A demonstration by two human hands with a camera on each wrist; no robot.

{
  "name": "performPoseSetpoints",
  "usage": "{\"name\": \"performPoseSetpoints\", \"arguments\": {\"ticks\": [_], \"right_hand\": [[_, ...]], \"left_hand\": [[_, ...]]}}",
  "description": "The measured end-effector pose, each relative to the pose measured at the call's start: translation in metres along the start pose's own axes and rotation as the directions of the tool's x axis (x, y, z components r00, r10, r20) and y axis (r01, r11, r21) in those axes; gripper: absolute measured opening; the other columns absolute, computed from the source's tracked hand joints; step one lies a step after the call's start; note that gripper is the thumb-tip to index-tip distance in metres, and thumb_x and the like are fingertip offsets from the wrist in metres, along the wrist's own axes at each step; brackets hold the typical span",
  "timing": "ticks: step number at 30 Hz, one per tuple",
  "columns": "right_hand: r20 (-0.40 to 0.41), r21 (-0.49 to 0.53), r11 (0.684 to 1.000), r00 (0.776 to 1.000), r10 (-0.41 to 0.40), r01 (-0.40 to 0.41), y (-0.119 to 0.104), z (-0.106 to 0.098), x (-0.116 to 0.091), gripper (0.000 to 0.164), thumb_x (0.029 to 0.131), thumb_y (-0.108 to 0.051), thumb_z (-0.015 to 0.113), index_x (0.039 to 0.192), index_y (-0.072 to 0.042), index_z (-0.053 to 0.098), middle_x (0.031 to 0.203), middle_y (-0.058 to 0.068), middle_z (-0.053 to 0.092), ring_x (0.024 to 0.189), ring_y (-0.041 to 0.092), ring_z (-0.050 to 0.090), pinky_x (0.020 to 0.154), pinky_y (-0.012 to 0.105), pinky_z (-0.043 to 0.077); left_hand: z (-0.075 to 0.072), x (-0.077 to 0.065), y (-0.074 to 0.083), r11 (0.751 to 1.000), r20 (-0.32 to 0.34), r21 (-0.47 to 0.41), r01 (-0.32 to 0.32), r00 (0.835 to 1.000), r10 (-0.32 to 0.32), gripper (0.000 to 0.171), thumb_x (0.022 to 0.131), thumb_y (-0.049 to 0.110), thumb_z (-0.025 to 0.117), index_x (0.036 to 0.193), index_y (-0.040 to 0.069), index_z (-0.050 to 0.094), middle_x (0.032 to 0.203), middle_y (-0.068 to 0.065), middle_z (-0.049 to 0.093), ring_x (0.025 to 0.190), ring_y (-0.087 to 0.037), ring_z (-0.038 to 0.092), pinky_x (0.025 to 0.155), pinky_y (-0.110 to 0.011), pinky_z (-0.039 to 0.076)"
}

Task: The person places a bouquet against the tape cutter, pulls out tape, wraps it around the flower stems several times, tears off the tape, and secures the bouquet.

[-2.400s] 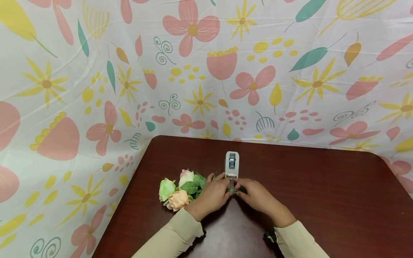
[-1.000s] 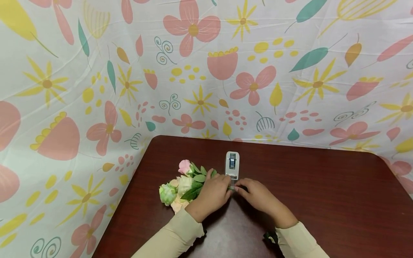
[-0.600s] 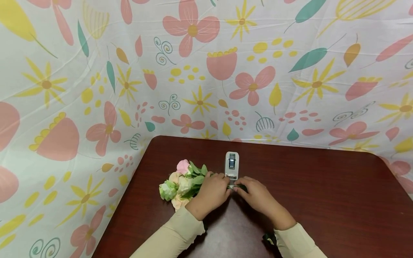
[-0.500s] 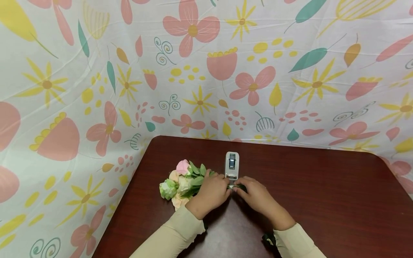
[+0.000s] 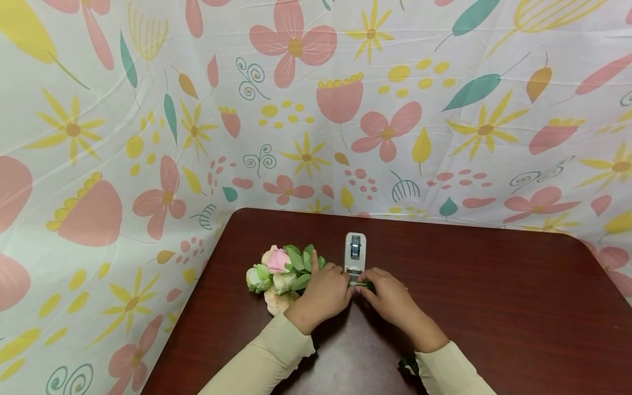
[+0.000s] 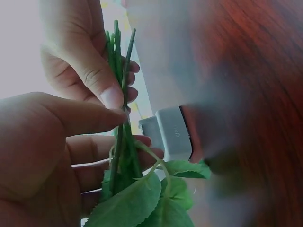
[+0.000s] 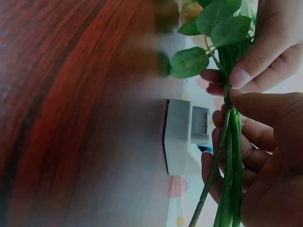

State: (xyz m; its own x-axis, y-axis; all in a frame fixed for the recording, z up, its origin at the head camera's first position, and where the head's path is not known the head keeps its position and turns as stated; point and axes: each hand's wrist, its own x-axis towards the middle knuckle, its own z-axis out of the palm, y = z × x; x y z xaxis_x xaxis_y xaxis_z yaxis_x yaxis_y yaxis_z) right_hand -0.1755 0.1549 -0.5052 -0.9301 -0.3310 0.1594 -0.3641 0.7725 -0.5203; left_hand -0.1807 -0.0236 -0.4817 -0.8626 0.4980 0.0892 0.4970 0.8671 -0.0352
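A bouquet of roses (image 5: 279,260) in pink, cream, peach and pale green lies across the table, blooms to the left. My left hand (image 5: 326,293) pinches its green stems (image 7: 229,161) just below the leaves (image 6: 130,203), thumb against fingers. Close beside it, my right hand (image 5: 391,299) grips the same stems nearer their cut ends, with the two thumbs almost touching in both wrist views. Directly beyond the hands stands a white tape dispenser (image 5: 355,252), its cutting end facing them. Fingers hide most of the join, so any tape on the stems is unclear.
The dark red wooden table (image 5: 484,285) extends to the right of the hands. A flower-printed cloth (image 5: 390,126) hangs behind it and along its left side. Part of a small dark object (image 5: 408,367) shows beside the right sleeve.
The bouquet has rolled between the hands: the pink rose, first hidden, then at the far side, now faces up in the middle. Both hands stay near the dispenser, and the left index finger now lifts.
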Motion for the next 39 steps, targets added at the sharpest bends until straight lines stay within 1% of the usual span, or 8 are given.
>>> {"name": "performPoseSetpoints", "arguments": {"ticks": [3,8,14,19,22,28,33,39], "right_hand": [[0.001,0.006,1.0,1.0,0.01,-0.01,0.0,0.001,0.0,0.011,0.092,-0.019,0.075,0.101,-0.018,0.069,0.1,-0.003,0.066,0.097,0.015,0.065,0.082,0.04,0.053],[-0.002,0.021,1.0,1.0,0.008,-0.008,0.002,0.0,0.001,0.012,0.091,-0.017,0.076,0.101,-0.018,0.069,0.099,-0.003,0.066,0.092,0.014,0.064,0.08,0.038,0.053],[-0.003,0.041,0.999,1.0,-0.017,0.017,0.005,-0.002,0.003,0.008,0.094,-0.018,0.072,0.102,-0.016,0.071,0.1,-0.002,0.067,0.096,0.016,0.066,0.084,0.04,0.054],[0.059,0.053,0.999,0.998,0.002,-0.005,0.007,-0.005,0.006,0.018,0.101,-0.022,0.062,0.111,-0.013,0.074,0.111,0.005,0.073,0.107,0.024,0.069,0.092,0.047,0.055],[0.093,0.052,0.998,0.996,0.013,-0.017,0.01,-0.005,0.007,0.021,0.103,-0.024,0.059,0.113,-0.014,0.074,0.114,0.004,0.074,0.108,0.024,0.07,0.092,0.047,0.055],[0.106,0.045,0.999,0.994,0.011,-0.016,0.012,-0.004,0.009,0.019,0.102,-0.025,0.061,0.111,-0.017,0.074,0.114,0.004,0.075,0.107,0.024,0.071,0.089,0.047,0.056],[0.086,0.036,0.999,0.996,0.02,-0.023,0.011,-0.001,0.009,0.015,0.1,-0.023,0.064,0.108,-0.016,0.073,0.115,0.007,0.073,0.109,0.026,0.07,0.091,0.049,0.055],[0.02,0.02,1.0,1.0,-0.024,0.024,0.011,0.003,0.008,0.011,0.097,-0.02,0.068,0.104,-0.014,0.073,0.107,0.005,0.073,0.103,0.026,0.07,0.089,0.049,0.055]], "left_hand": [[0.001,-0.001,0.0,1.0,-0.03,0.001,-0.006,1.0,0.006,0.026,0.098,0.041,0.063,0.101,0.019,0.076,0.1,0.001,0.073,0.11,-0.021,0.066,0.114,-0.073,0.025],[0.003,-0.001,0.0,1.0,-0.067,0.012,-0.014,0.998,0.015,0.024,0.096,0.042,0.066,0.099,0.02,0.076,0.095,0.002,0.071,0.106,-0.02,0.067,0.114,-0.071,0.028],[0.005,0.0,-0.001,1.0,-0.084,-0.002,-0.01,0.996,0.01,0.021,0.095,0.04,0.069,0.103,0.022,0.076,0.1,0.003,0.071,0.107,-0.019,0.067,0.116,-0.068,0.029],[0.008,0.002,-0.002,1.0,-0.107,-0.003,-0.009,0.994,0.009,0.02,0.094,0.039,0.071,0.106,0.024,0.075,0.102,0.005,0.07,0.105,-0.017,0.068,0.118,-0.064,0.028],[0.011,0.003,-0.002,1.0,-0.126,0.005,-0.009,0.992,0.01,0.02,0.093,0.039,0.072,0.107,0.025,0.075,0.103,0.007,0.071,0.104,-0.015,0.068,0.12,-0.062,0.027],[0.017,0.005,-0.004,1.0,-0.164,-0.013,-0.017,0.986,0.015,0.021,0.09,0.037,0.076,0.107,0.025,0.073,0.101,0.007,0.07,0.101,-0.014,0.068,0.121,-0.058,0.029],[0.02,0.006,-0.004,0.999,-0.15,-0.05,-0.013,0.989,0.006,0.023,0.09,0.035,0.077,0.109,0.023,0.07,0.102,0.006,0.07,0.104,-0.014,0.068,0.12,-0.055,0.032],[0.021,0.005,-0.003,0.996,-0.113,-0.094,0.009,0.993,-0.019,0.02,0.093,0.037,0.073,0.105,0.022,0.068,0.101,0.004,0.073,0.104,-0.016,0.069,0.116,-0.058,0.036]]}}
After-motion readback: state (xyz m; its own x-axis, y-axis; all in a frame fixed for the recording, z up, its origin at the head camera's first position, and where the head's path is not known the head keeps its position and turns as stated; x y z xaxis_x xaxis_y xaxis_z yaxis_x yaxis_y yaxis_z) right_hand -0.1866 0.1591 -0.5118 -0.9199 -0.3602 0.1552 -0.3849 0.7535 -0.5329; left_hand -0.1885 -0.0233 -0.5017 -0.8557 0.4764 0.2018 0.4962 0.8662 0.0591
